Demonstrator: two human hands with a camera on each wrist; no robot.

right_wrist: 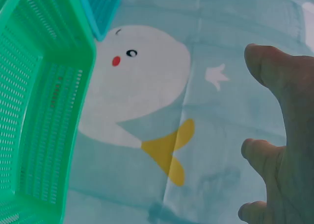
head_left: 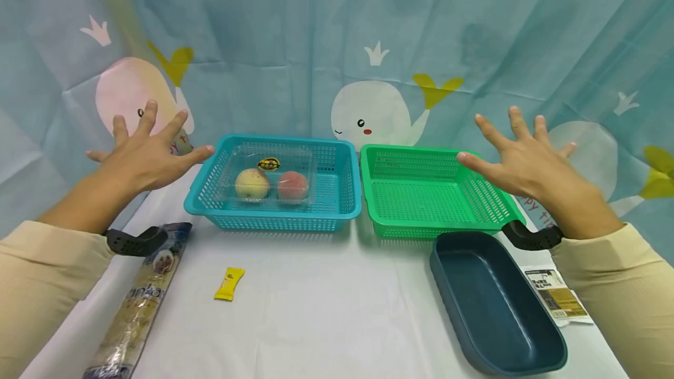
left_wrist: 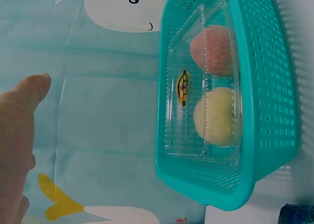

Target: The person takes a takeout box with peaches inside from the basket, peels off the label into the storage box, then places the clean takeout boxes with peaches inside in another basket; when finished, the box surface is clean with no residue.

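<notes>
**Bare left hand and bare right hand hang spread and released, with the baskets between them**

Both hands have their fingers fanned out straight and grasp nothing. Nearest the left hand is a blue, rectangular, perforated plastic basket; it lies just to the right of that hand, whose thumb points toward its far left corner. The left wrist view shows a gap between thumb and rim. Inside the blue basket, toward its left side, sits a clear plastic box with an oval black-and-yellow label. Two round fruits show through it: a pale yellow peach nearer the left hand and a redder peach beside it.

A bright green, rectangular, perforated plastic basket stands just right of the blue one, to the left of the right hand. In the head view the right thumb overlaps its far right part, but the right wrist view shows hand and basket apart.

A dark blue, oblong, deep dish lies in front of the green basket, with a white-and-brown printed packet to its right. Below the left hand in the head view stretches a long, printed, shiny bag; a small yellow wrapped packet lies to its right on the white cloth.
</notes>
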